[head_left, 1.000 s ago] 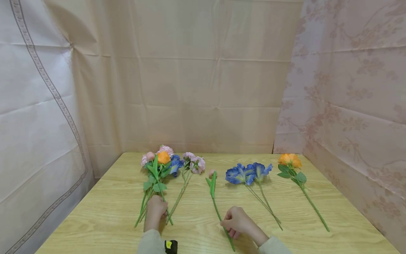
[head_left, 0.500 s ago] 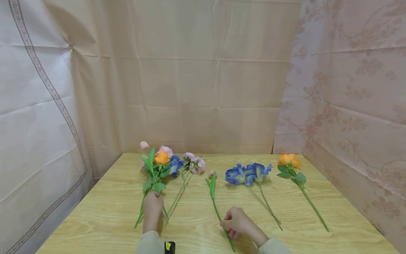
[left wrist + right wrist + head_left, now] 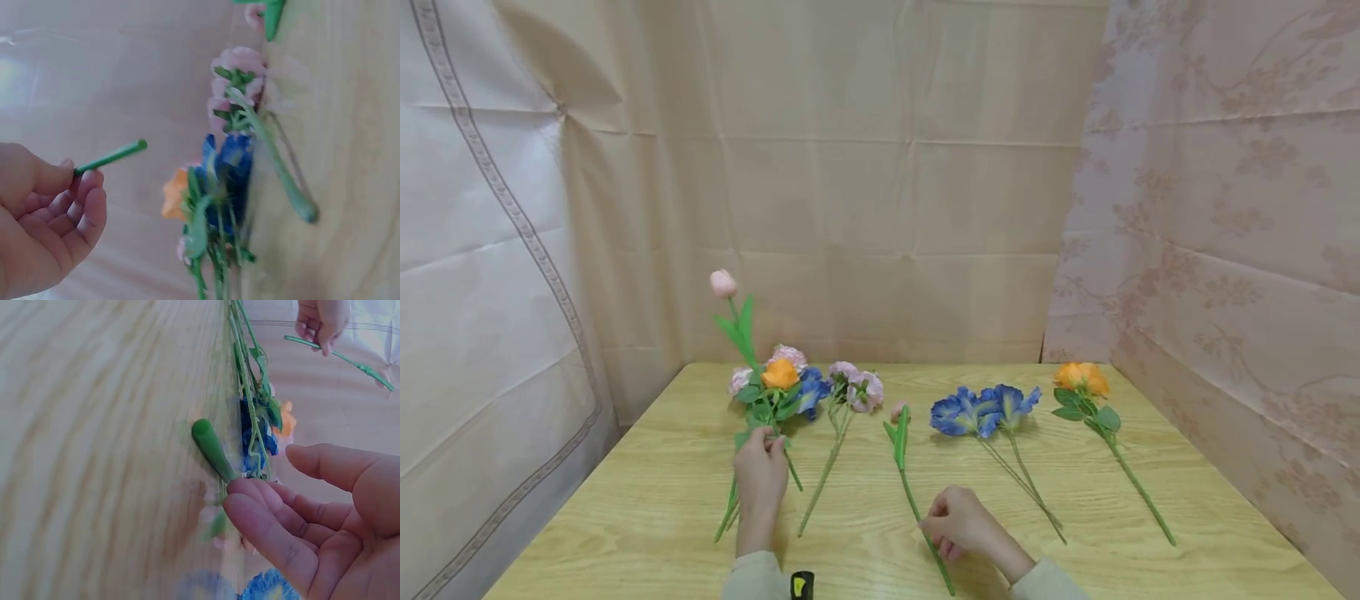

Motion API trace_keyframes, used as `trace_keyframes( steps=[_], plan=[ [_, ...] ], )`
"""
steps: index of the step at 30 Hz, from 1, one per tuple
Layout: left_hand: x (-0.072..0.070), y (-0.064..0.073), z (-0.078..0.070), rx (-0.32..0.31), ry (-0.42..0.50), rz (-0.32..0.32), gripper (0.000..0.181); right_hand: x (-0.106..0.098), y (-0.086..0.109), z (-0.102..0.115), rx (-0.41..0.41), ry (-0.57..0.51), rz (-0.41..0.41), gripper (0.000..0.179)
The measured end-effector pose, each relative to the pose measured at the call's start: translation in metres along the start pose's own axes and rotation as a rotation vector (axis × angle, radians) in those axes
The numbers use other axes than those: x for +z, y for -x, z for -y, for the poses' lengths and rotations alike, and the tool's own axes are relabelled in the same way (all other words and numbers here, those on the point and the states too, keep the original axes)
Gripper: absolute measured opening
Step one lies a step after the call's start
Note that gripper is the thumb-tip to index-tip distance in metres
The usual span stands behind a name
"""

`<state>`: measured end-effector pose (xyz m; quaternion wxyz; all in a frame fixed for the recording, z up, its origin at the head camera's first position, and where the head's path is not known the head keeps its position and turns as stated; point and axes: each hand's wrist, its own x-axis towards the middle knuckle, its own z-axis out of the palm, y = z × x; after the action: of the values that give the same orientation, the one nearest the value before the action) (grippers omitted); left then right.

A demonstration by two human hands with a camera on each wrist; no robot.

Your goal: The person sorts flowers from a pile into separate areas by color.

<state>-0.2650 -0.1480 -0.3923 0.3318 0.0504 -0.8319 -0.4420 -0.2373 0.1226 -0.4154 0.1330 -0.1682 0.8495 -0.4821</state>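
My left hand [image 3: 762, 471] pinches the green stem [image 3: 112, 157] of a pink tulip [image 3: 723, 283] between thumb and fingers. The tulip stands raised, its bloom above the table's far edge. Just beneath lies a bunch with an orange flower [image 3: 780, 374], a blue iris [image 3: 812, 392] and pink frilly blooms [image 3: 787, 357]. My right hand [image 3: 966, 525] is by the stem of a second tulip [image 3: 902, 442] lying on the table. In the right wrist view, its thumb is apart from the fingers, and the fingertips [image 3: 240, 509] are at that stem's end [image 3: 211, 447].
Two pale purple flowers [image 3: 867, 392] lie right of the bunch. Blue irises [image 3: 985, 410] and an orange flower [image 3: 1082, 379] lie on the right of the wooden table [image 3: 655, 500]. Cloth hangs [image 3: 880, 183] behind and at both sides. A black-and-yellow item [image 3: 802, 585] is by the left sleeve.
My left hand has lifted the pink tulip up off the bunch, and its bloom now stands well above the others. The right hand has stayed in place.
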Motion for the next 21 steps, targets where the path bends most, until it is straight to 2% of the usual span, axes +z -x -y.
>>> trace_keyframes(
  steps=[4,7,10,14,17,21],
  plan=[
    [0.000,0.001,-0.012,0.022,0.068,0.036,0.017,0.000,-0.001,0.001,-0.046,0.008,-0.028,0.010],
    [0.002,0.003,-0.018,-0.004,0.145,0.100,0.015,0.001,-0.003,0.001,-0.093,0.012,-0.056,0.009],
    [0.005,0.005,-0.022,-0.040,0.219,0.195,0.010,0.002,-0.004,0.002,-0.139,0.007,-0.089,0.010],
    [0.011,0.008,-0.024,-0.051,0.269,0.361,0.005,0.003,-0.004,0.005,-0.198,0.056,-0.152,0.014],
    [0.017,0.012,-0.025,-0.009,0.278,0.515,0.009,0.006,-0.003,0.009,-0.242,0.080,-0.194,0.017],
    [0.029,0.021,-0.032,0.072,0.292,0.702,0.013,0.009,-0.003,0.015,-0.290,0.040,-0.180,0.023]
  ],
)
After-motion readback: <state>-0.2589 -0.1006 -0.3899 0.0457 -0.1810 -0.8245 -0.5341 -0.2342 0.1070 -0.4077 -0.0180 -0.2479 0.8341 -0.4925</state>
